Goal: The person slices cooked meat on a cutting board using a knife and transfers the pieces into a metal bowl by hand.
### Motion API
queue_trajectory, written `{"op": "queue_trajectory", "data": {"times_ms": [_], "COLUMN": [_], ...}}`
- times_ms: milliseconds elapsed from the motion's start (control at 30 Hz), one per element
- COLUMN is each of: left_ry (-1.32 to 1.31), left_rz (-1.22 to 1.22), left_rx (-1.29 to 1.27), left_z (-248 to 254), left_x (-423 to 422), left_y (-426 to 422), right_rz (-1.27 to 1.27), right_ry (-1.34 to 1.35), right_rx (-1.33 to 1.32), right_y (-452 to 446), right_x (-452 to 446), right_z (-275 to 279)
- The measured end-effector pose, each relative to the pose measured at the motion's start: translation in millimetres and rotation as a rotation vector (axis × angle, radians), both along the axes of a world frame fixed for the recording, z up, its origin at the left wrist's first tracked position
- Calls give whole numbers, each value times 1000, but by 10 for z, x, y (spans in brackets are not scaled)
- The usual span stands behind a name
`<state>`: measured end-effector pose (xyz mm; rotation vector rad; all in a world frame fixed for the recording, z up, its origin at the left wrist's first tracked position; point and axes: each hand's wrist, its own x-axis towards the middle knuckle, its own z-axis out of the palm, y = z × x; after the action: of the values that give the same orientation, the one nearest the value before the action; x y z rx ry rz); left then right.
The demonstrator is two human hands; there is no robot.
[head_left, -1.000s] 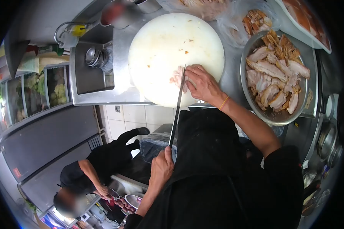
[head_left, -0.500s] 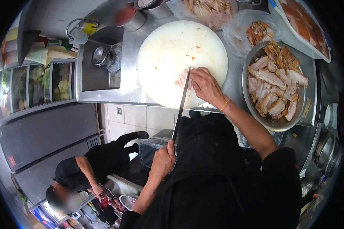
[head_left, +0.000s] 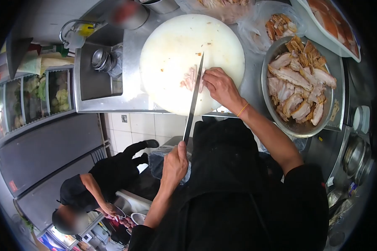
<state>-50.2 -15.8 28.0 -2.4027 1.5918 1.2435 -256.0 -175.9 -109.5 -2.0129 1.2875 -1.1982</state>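
Note:
My left hand (head_left: 175, 165) is wrapped round the handle of a long knife (head_left: 193, 98), whose blade points up across a round white cutting board (head_left: 167, 46). Beside the blade, my right hand (head_left: 223, 88) has its fingers bent and pressed on a small piece of meat. Thin pale meat slices (head_left: 189, 79) lie on the board just left of the blade, and small brown scraps are scattered farther up. To the right of the board stands a metal bowl (head_left: 265, 100) heaped with cooked meat pieces (head_left: 295, 77).
Plastic bags of meat (head_left: 262, 35) and a white tray (head_left: 322, 39) are at the upper right. A sink (head_left: 100, 90) with small metal bowls (head_left: 102, 60) is on the left. At lower left, a person in black (head_left: 109, 180) holds a bowl near other food.
The knife tip has moved up the board, and the blade has shifted slightly left of my right hand's fingers. The slices left of the blade look more spread. The camera view has shifted slightly.

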Motion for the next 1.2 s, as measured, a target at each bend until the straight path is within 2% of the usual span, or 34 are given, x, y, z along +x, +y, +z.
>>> {"op": "queue_trajectory", "data": {"times_ms": [233,367,500,533,600,633,700,833,933,1033,1100,1200], "left_ry": [-97,-106,-42,-87,-89,-95,-56,94,158,180,196,234], "left_rz": [10,-78,-31,1,84,123,170,226,117,55,49,57], "left_rx": [146,133,58,13,-3,-51,-102,-116,-44,47,30,56], "left_z": [263,20,-181,-172,-265,-332,-400,-268,-157,-200,-217,-312], "left_x": [78,-23,-64,-22,59,117,258,253,114,99,88,132], "left_y": [265,86,-239,-264,-251,-206,-173,-80,-71,-84,-113,-159], "right_rz": [3,41,59,31,-22,-52,-223,-236,-446,-751,-1091,-1247], "right_ry": [21,28,32,-32,16,49,7,-192,-257,-57,341,339], "right_rx": [-48,-42,-110,-52,10,-74,-47,22,-68,-62,65,351], "right_y": [-30,-103,-138,-118,-142,-158,-185,63,470,955,1279,1548], "right_x": [19,48,46,81,224,274,369,89,-472,-1349,-1798,-2118], "right_z": [14,21,-113,-110,-353,-342,-201,34,309,266,363,64]}}
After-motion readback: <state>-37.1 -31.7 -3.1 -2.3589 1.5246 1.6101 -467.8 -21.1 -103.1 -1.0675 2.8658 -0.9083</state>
